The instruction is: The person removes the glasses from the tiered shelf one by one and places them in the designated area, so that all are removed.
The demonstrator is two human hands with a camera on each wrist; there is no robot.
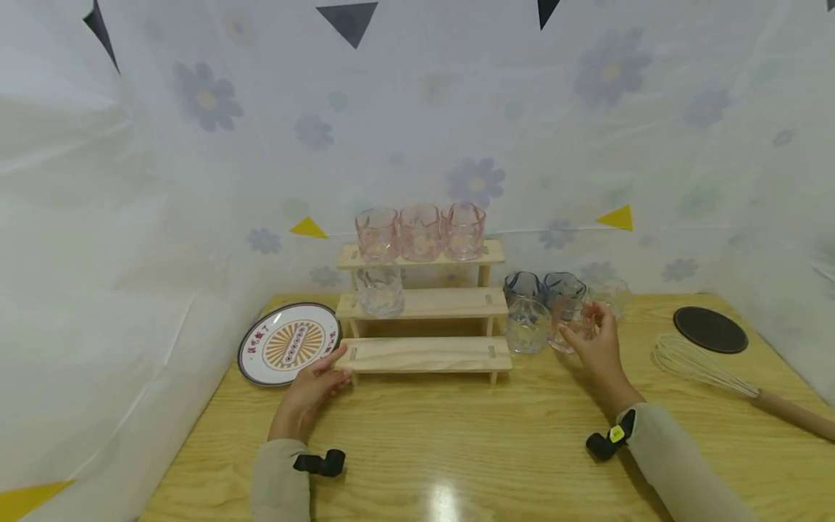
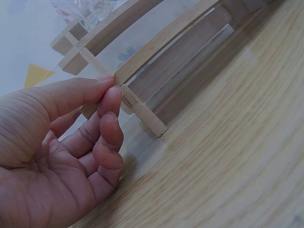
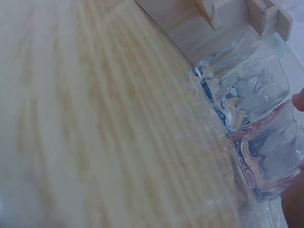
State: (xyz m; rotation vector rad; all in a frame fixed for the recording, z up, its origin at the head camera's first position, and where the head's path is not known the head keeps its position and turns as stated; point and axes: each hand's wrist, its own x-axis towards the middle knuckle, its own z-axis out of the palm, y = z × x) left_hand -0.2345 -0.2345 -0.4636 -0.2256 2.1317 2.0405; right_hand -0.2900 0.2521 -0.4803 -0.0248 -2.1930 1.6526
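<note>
Two sleeved forearms enter low in the head view, each with a small black wrist camera. Left hand (image 1: 312,388) is at the left end of the rack (image 1: 424,304), a three-step wooden stand on the table (image 1: 457,449). Wrist view: thumb and forefingers pinch the end of the bottom step where it meets the side rail; the other fingers are loosely curled. It looks like a steadying hold.

Right hand (image 1: 595,341) is right of the rack among a cluster of loose glasses. Its fingers wrap round a clear glass (image 1: 569,322) standing on the table, thumb on the near side. That glass touches a second clear one (image 1: 527,326) just beside the rack's right leg. Two grey glasses (image 1: 544,288) stand behind, another clear one (image 1: 609,293) further right.

Rack so far: three pink glasses (image 1: 420,232) fill the top step; one clear glass (image 1: 380,290) sits at the left of the middle step; the bottom step is bare.

Judgement: shelving by colour, early-middle stage; the step in hand is picking up the next clear glass. The next move calls for lifting it clear of its neighbour without knocking it, then carrying it over to the middle step beside the one already there, base flat on the narrow board.

Off to the sides: plate (image 1: 287,344) left of the rack, whisk (image 1: 704,370) and dark coaster (image 1: 709,330) to the right.
</note>
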